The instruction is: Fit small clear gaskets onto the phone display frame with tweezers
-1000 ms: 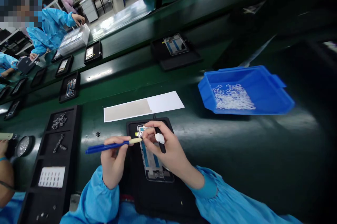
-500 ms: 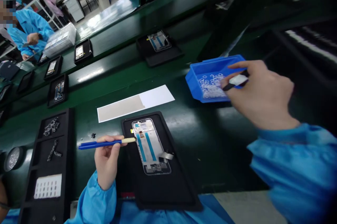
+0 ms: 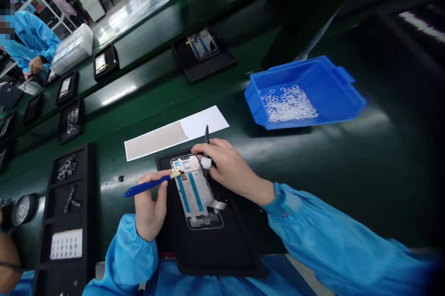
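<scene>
A phone frame (image 3: 196, 194) with two blue strips and a bent silver flex lies in a black tray (image 3: 212, 254) before me. My left hand (image 3: 151, 201) grips a blue pen-like stick (image 3: 146, 186) whose cream end and dark tip touch the frame's upper left part. Over the frame's upper right corner, my right hand (image 3: 225, 166) pinches black tweezers (image 3: 207, 135) with a white wrap; their tips point down at the frame and are hard to make out. Whether they hold a small part cannot be seen.
Right of centre stands a blue bin (image 3: 333, 101) of small white rings. A white strip (image 3: 208, 122) lies behind the tray. At left are a black compartment tray (image 3: 89, 203) with small parts and a round dish (image 3: 24, 209). Further trays with phone frames (image 3: 203, 45) and a co-worker (image 3: 29, 36) are beyond.
My right hand has moved left from the blue bin to the phone frame with the tweezers. The stick's tip has shifted up from the frame's left edge onto its upper part.
</scene>
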Tool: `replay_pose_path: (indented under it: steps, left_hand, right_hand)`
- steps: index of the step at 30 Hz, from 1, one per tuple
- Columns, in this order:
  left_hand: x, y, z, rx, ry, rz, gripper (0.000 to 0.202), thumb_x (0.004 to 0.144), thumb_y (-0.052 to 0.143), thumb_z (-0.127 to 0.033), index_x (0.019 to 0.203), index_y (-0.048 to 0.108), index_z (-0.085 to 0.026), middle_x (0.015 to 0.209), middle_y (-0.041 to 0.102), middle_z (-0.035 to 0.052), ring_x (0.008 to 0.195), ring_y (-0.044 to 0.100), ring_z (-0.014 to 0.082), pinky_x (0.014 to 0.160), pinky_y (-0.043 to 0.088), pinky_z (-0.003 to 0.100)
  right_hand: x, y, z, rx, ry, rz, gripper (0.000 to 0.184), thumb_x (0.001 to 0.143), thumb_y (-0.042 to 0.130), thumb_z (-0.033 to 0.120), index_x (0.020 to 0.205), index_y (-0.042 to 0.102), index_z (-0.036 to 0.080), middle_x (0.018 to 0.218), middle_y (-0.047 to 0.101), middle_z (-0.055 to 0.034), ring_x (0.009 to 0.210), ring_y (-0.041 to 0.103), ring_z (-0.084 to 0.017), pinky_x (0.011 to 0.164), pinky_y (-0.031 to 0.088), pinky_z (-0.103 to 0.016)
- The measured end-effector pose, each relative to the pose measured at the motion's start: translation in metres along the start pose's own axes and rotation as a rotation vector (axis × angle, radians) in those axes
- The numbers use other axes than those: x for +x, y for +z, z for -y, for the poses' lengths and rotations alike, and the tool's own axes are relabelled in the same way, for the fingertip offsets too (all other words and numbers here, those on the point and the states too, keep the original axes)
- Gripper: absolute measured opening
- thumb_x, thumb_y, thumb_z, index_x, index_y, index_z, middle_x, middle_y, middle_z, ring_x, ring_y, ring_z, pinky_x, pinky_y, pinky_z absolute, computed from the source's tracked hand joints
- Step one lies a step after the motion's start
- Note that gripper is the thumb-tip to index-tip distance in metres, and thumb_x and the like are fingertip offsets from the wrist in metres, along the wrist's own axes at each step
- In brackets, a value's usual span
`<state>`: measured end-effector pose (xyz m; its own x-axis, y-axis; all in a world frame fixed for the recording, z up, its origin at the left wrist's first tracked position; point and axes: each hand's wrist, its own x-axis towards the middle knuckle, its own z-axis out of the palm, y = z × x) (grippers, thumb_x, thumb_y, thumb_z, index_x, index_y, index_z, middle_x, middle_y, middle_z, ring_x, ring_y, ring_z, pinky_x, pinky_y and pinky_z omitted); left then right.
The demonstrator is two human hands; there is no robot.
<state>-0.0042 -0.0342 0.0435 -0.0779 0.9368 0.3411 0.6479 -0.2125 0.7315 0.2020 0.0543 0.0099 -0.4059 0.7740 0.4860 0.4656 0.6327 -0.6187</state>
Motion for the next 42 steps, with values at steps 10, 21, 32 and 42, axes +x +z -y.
replay_pose_path:
  steps: [10,21,32,42]
  left_hand:
    - [0.014,0.008,-0.005,0.114,0.084,0.126,0.017,0.092,0.058,-0.017,0.108,0.055,-0.022,0.098,0.071,0.0049,0.095,0.069,0.0186,0.083,0.056,0.034]
    - [0.034,0.013,-0.023,0.239,0.213,0.239,0.015,0.093,0.056,-0.014,0.106,0.058,-0.021,0.095,0.073,0.0043,0.088,0.072,0.0167,0.077,0.058,0.028]
    - [0.038,0.012,-0.026,0.301,0.237,0.320,0.015,0.094,0.053,-0.015,0.107,0.058,-0.020,0.097,0.072,0.0050,0.090,0.071,0.0175,0.078,0.058,0.028]
    - [0.036,0.013,-0.023,0.341,0.312,0.337,0.019,0.094,0.053,-0.015,0.112,0.054,-0.021,0.100,0.072,0.0053,0.091,0.071,0.0174,0.077,0.057,0.027]
  right_hand:
    - [-0.012,0.005,-0.002,0.262,0.091,0.166,0.048,0.072,0.043,-0.006,0.107,0.054,0.024,0.092,0.068,-0.0001,0.091,0.063,-0.021,0.111,0.032,-0.059]
    - [-0.011,0.004,-0.007,0.368,0.126,0.169,0.040,0.079,0.047,-0.002,0.107,0.055,0.024,0.091,0.068,0.0003,0.092,0.062,-0.021,0.112,0.030,-0.059]
    - [-0.010,0.003,-0.007,0.391,0.143,0.182,0.041,0.078,0.048,-0.004,0.106,0.055,0.026,0.088,0.067,0.0015,0.091,0.062,-0.021,0.113,0.028,-0.058]
    - [-0.011,0.005,-0.008,0.383,0.133,0.166,0.039,0.080,0.047,-0.002,0.106,0.054,0.026,0.088,0.067,0.0018,0.090,0.062,-0.021,0.112,0.029,-0.058]
